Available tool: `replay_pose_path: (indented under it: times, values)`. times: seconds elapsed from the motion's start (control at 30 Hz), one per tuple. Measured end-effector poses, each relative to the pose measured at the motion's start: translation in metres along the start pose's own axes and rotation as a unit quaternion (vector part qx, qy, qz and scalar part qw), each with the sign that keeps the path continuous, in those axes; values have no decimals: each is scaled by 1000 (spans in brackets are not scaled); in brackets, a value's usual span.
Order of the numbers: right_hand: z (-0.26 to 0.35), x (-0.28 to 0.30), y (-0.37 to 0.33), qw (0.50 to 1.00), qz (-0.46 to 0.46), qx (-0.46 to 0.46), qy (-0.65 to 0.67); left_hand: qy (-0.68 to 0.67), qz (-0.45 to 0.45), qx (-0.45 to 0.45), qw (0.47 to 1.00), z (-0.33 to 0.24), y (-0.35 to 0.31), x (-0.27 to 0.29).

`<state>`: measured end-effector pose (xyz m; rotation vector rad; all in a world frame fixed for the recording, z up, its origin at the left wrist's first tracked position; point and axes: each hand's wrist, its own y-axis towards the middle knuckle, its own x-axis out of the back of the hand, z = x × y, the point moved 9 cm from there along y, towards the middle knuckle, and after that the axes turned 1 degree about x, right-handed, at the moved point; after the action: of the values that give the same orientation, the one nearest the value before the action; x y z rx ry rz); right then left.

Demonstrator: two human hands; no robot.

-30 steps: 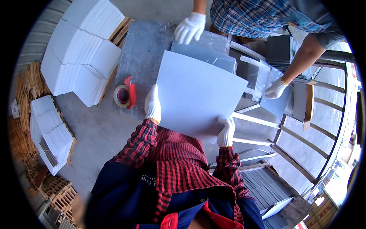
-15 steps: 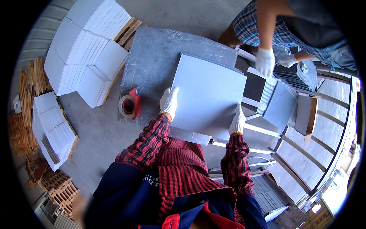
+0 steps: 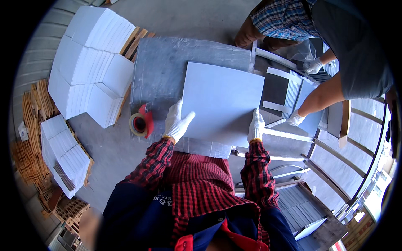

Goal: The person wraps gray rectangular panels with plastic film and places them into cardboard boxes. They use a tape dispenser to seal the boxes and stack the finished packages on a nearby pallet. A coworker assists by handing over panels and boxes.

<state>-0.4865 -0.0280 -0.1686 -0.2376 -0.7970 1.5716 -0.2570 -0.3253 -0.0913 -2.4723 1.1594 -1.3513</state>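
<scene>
Head view: I see the roughly square board (image 3: 222, 102) lying between the spread-thumbed left hand (image 3: 176, 122) and the right hand (image 3: 256, 126), whose grip I can't tell.

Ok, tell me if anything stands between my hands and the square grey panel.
Nothing visible does: the left hand is at the left edge of the panel, the right hand at its right. The red tape dispenser lies left of the left hand, outside that path.
</scene>
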Motion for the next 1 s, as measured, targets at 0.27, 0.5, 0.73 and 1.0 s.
replay_pose_path:
  times: [0.27, 0.5, 0.73, 1.0]
  values:
    - [134, 25, -100, 838, -49, 414, -351, 218, 88, 14, 972, 26, -41, -13]
    - [-25, 19, -55, 958, 124, 109, -233, 318, 133, 57, 937, 27, -32, -35]
    - [-17, 13, -66, 947, 41, 90, -305, 289, 135, 39, 947, 33, -20, -35]
    - [-6, 14, -68, 943, 64, 119, -304, 323, 117, 21, 939, 29, -21, -44]
